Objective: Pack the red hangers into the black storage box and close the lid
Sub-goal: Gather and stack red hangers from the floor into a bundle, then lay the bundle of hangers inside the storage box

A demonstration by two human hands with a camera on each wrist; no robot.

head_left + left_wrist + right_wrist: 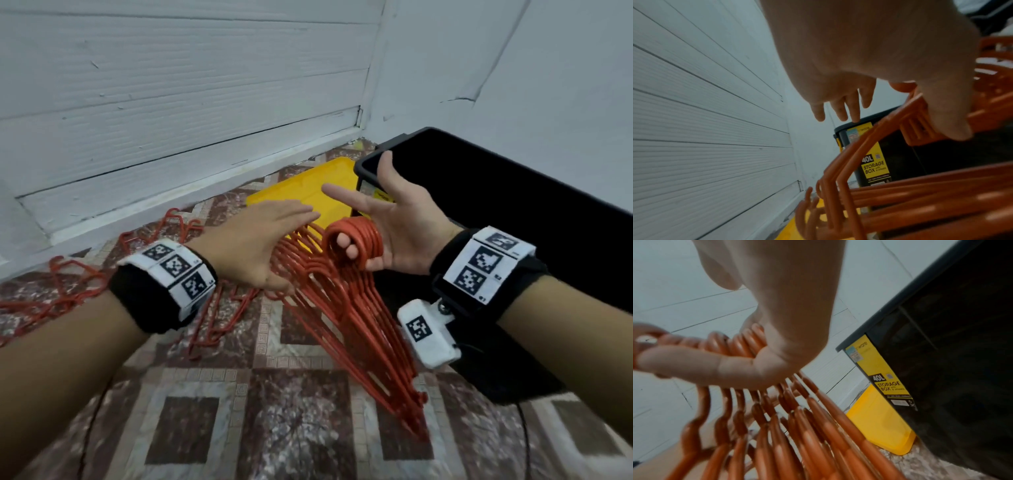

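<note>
right grip (390, 236) hooks red hangers (346, 301) fanned, blurred; left grip (260, 246) spread flat against them.

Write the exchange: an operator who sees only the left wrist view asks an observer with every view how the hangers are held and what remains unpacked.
Operator: What carries the bundle's hooks?
Observer: The right hand; two of its fingers curl through the hooks of the hanger bundle.
Operator: Anything unpacked?
Observer: Yes, loose hangers lie on the floor beside the left wrist.
</note>
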